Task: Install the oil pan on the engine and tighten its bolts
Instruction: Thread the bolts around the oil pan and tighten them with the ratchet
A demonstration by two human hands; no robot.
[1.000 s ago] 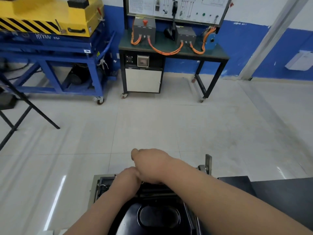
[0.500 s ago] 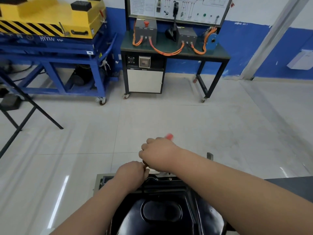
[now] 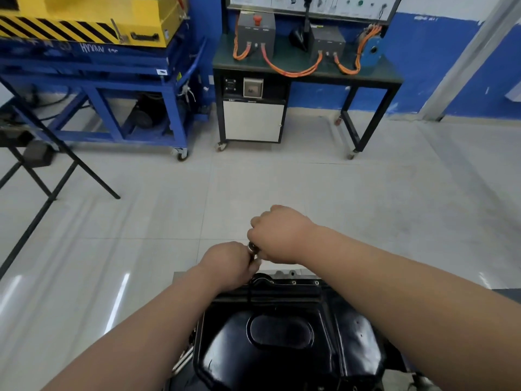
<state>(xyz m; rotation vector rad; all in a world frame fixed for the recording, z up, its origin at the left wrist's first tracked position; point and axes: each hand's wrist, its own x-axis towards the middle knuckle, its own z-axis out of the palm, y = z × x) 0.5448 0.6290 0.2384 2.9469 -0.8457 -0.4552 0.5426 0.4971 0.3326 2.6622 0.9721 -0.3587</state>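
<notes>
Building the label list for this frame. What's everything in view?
oil pan: 1, black, bottom centre
engine: 1, grey, edge showing past the pan's far rim
bolts: at least 3, metal, along the pan's far flange
wrench: 1, metal head, between the hands
bench: 1, black frame, green top, far wall
boxes: 2, grey, on the bench
cables: several, orange, on the bench
cart: 1, blue, far left
machine: 1, yellow with black stripes, atop the cart
stand: 1, black, left edge
left hand: 1, grips the wrench, lower
right hand: 1, grips the wrench, higher
</notes>
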